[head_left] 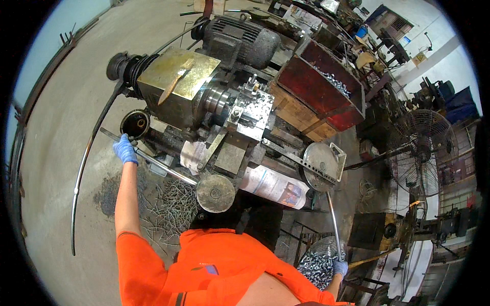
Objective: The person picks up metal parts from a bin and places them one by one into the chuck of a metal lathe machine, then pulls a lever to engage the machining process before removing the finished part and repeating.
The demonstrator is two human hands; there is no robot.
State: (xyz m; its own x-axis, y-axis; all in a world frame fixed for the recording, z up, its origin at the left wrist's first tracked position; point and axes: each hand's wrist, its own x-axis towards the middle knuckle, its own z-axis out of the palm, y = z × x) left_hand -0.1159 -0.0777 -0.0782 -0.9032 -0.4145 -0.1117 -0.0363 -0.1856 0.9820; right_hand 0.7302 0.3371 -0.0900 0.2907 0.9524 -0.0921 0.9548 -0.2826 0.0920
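Both my hands wear thin blue gloves. Far out to the left, my left hand [125, 149] is closed on a metal lever [166, 168] that slopes down to a round grey disc [215, 194] on the machine. At the lower right, my right hand [340, 268] wraps the lower end of a second lever [333, 217], which hangs from a round plate [321, 164]. Between them stands a small lathe-like machine with a shiny spindle [217, 100] and a metal tool block [250, 113]. Whether a workpiece sits in the spindle is too small to tell.
A round basket of small metal parts [314, 268] stands beside my right hand. Curled metal shavings [171, 209] lie on the floor. A red bin [311, 76] holds more parts. A brush [171, 89] lies on the headstock. Behind are a motor [240, 41] and a fan [422, 153].
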